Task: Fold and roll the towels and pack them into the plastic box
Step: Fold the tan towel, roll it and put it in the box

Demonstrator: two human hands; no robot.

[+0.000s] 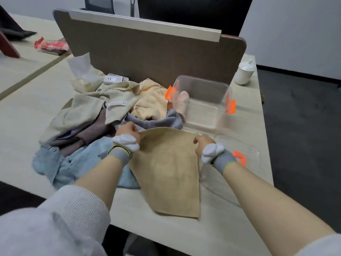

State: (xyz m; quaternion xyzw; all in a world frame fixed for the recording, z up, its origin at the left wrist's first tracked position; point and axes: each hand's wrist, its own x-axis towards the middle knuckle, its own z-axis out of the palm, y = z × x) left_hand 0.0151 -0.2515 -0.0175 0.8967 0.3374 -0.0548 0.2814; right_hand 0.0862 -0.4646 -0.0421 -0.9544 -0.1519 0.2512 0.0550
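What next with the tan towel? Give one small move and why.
Probably fold the far edge toward you. Both hands, left and right, pinch the far corners of the tan towel, which lies flat and unfolded beside the box.

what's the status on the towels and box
Left hand and right hand each grip a far corner of the tan towel. Plastic box holds one pink roll. Towel pile waits.

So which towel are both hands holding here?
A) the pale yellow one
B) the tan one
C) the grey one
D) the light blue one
B: the left hand and right hand each pinch a far corner of the tan towel spread on the table.
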